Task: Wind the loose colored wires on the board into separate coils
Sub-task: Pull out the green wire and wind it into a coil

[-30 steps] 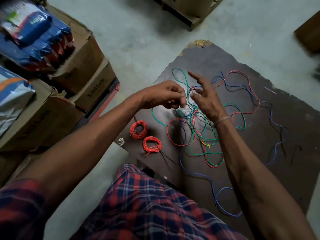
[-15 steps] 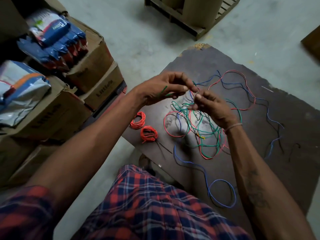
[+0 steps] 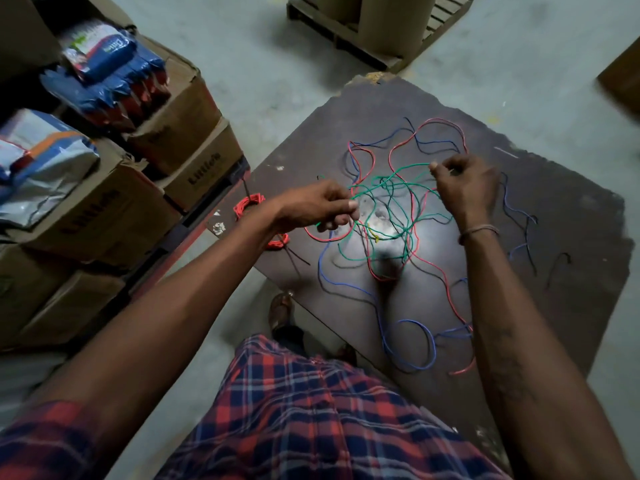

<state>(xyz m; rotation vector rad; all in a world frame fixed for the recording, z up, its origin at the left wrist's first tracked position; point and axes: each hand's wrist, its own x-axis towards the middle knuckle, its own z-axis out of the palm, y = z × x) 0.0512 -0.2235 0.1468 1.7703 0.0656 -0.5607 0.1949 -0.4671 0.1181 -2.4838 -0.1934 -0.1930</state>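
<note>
boxes [image 3: 114, 188] far left, red coil [image 3: 246, 206] at board [image 3: 346, 116] edge, left hand [image 3: 317, 207] pinching green wire [image 3: 391, 188], loose tangle mid-board, right hand [image 3: 465, 188] curled, pinching same green wire, raised right

Green wire [image 3: 398, 188], red coil [image 3: 247, 206], dark brown board [image 3: 311, 140], plaid cloth [image 3: 311, 410].

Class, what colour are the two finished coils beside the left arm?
Orange-red coils, clearest in the head view.
</note>
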